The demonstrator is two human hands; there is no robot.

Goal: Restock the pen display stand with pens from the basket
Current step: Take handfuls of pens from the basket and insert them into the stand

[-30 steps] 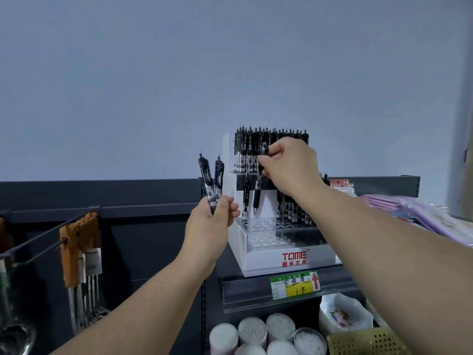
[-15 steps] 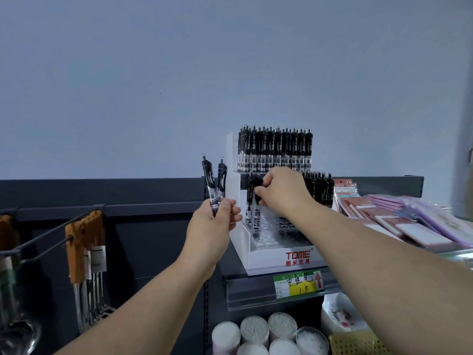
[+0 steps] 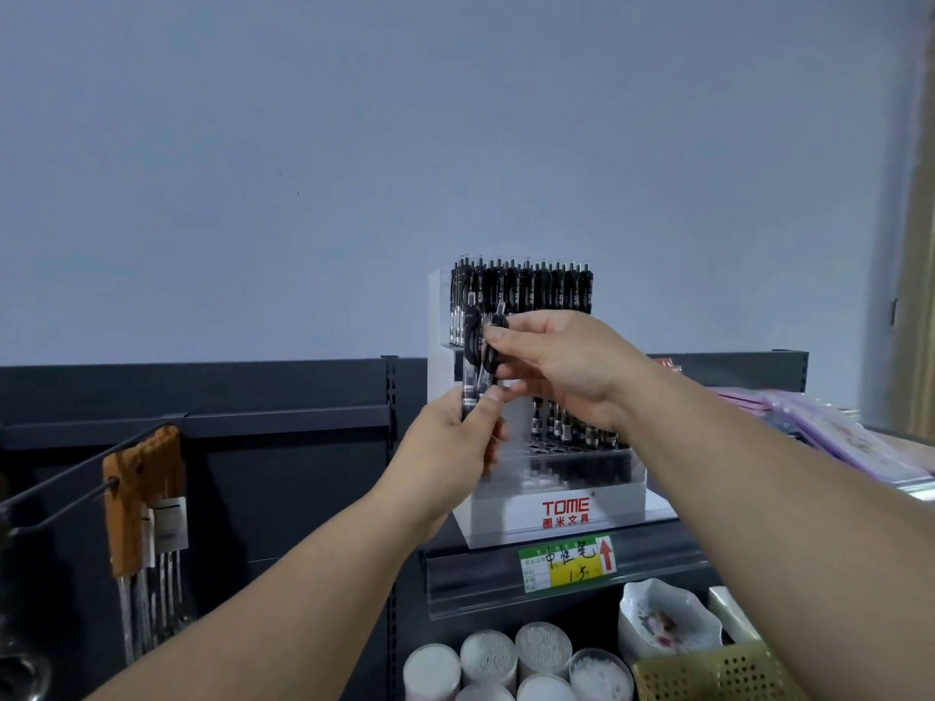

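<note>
Right in front of the white pen display stand (image 3: 506,523), both hands meet; the left hand (image 3: 450,447) has its grip clamped low on two black pens (image 3: 469,346), held upright with their clicker ends up; the right hand (image 3: 561,366) reaches in from the right, its grip pinched with thumb and forefinger on the top of the right pen (image 3: 490,364), which leans a little to the right of its neighbour; the stand sits on a dark shelf (image 3: 475,584) and bears red TOME lettering on its near face; its far top tier carries a full row of black pens (image 3: 526,290), and a lower row (image 3: 571,427) stands on the right side, partly hidden behind the right wrist, with open holes showing near and left of it; a green and yellow price label (image 3: 566,559) hangs on the shelf edge just below the stand; the perforated yellowish basket (image 3: 708,675) shows at the near right corner, its contents out of sight; round white tubs (image 3: 488,655) stand to its left.
</note>
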